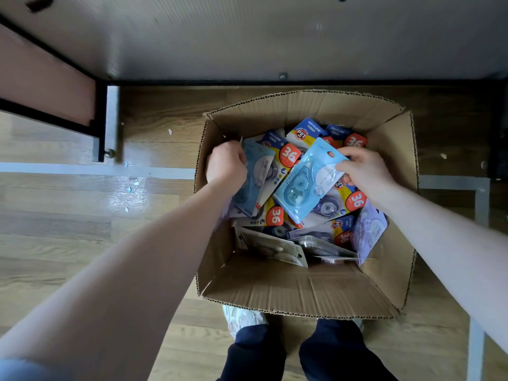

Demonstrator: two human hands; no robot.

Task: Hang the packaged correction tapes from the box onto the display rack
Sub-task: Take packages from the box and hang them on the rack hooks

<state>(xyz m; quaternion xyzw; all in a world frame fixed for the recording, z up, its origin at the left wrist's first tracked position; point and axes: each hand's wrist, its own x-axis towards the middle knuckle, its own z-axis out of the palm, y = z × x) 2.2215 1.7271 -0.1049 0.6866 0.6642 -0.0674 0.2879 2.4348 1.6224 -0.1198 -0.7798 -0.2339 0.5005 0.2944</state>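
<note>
An open cardboard box (297,287) stands on the floor in front of me, holding several packaged correction tapes. My right hand (362,169) pinches a light blue correction tape pack (305,180) by its top edge, lifted above the pile. My left hand (226,166) grips a darker blue-grey pack (254,180) at the box's left side. Under them lie packs with red "36" stickers (288,154) and a lilac pack (369,229) leaning on the right wall. The display rack is out of view.
A white panel with a black lower edge (247,50) rises behind the box. A black-framed unit with a metal leg (110,125) stands at left. A pale rail (478,204) runs along the right. My feet (244,320) touch the box's near side.
</note>
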